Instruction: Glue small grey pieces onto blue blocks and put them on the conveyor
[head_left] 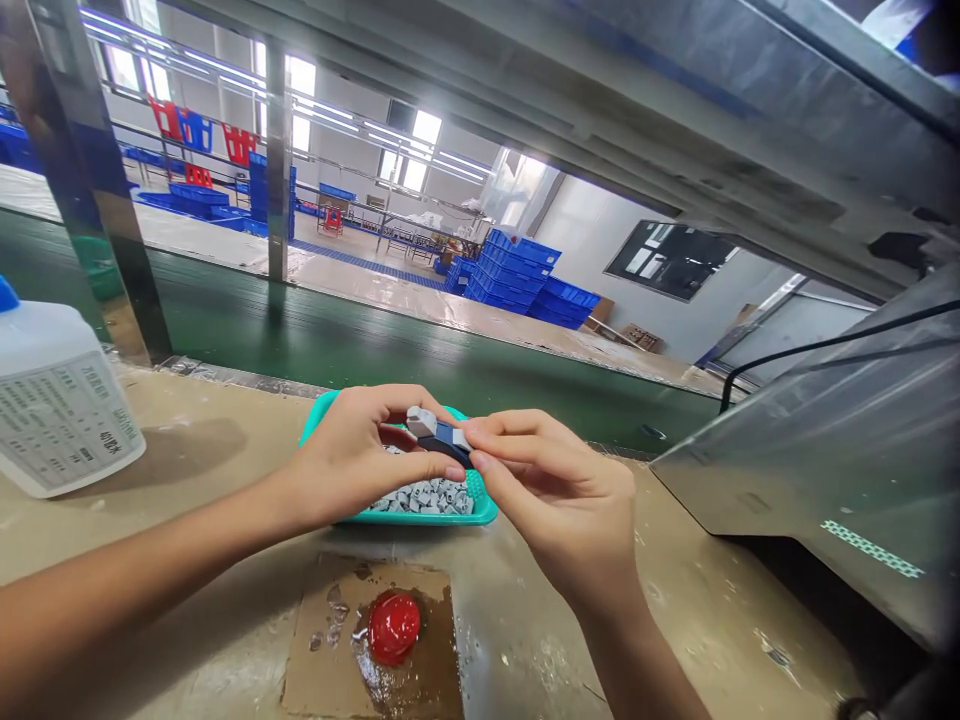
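Note:
A small dark blue and light grey piece (pixel 442 436) is held up between both hands, over a teal basket (pixel 427 518). My left hand (pixel 356 455) has its thumb and fingers closed round the piece's left and lower part. The fingertips of my right hand (pixel 559 490) pinch its right end, at a small grey-white part. Many small grey-white pieces (pixel 431 497) lie in the basket, partly hidden behind my hands. Nearer the front, a red glossy round thing (pixel 394 628) sits on a wet brown board (pixel 315 655).
A white labelled bottle (pixel 64 400) with a blue cap stands at the left. Behind the worktable runs a green conveyor belt (pixel 337 345). A metal housing (pixel 825 440) rises at the right, a metal post at the left. Blue crates (pixel 510 270) are stacked farther back.

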